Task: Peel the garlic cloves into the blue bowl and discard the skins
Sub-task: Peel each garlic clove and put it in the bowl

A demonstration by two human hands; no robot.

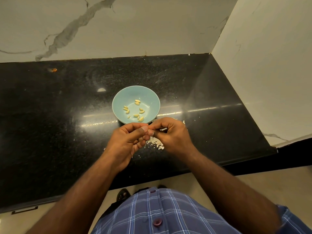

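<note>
Peeling is under way: left hand (130, 138) and right hand (170, 134) pinch a mostly hidden clove between fingertips just near of the blue bowl (136, 104), above skins (156, 143) on the tabletop (50, 115); next, likely dropping it among the peeled cloves (135, 109).

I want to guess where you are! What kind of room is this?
Most likely a home kitchen: a black stone counter against marble-look walls, with a blue bowl holding peeled garlic cloves and skins scattered beside it.
</note>
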